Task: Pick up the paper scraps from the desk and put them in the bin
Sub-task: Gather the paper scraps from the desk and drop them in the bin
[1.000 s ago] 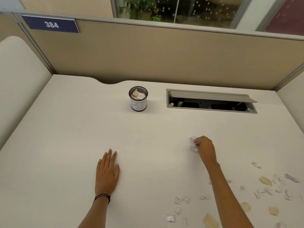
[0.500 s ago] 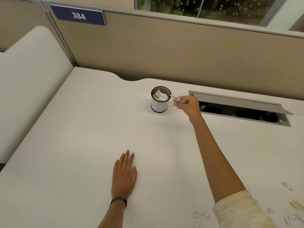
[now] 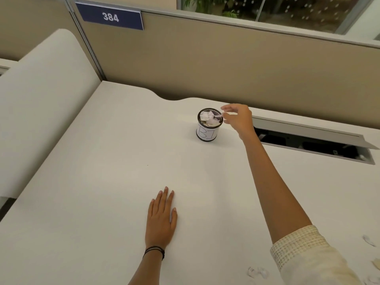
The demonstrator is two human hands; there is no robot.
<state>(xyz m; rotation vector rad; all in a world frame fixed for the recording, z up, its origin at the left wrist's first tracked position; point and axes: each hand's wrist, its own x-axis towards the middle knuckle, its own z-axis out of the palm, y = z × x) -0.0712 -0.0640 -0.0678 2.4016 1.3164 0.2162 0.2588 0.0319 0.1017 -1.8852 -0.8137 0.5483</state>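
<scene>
A small black mesh bin (image 3: 207,134) with a white label stands at the back middle of the white desk (image 3: 102,182). White paper scraps (image 3: 209,118) fill its top. My right hand (image 3: 237,119) hovers over the bin's right rim with its fingers spread apart. One small scrap (image 3: 219,116) sits right at its fingertips above the rim. My left hand (image 3: 161,219) rests flat on the desk near the front, holding nothing. A few more white scraps (image 3: 258,272) lie at the desk's front right, beside my right sleeve.
An open cable hatch (image 3: 312,140) is sunk into the desk right of the bin, just behind my right forearm. A beige partition (image 3: 226,64) with a blue "384" sign (image 3: 111,17) closes off the back. A rounded white side panel (image 3: 41,95) stands on the left.
My right hand carried a crumpled scrap from the desk's middle right up to the bin and spread its fingers over the rim. The view swung right to left. My left hand stayed flat.
</scene>
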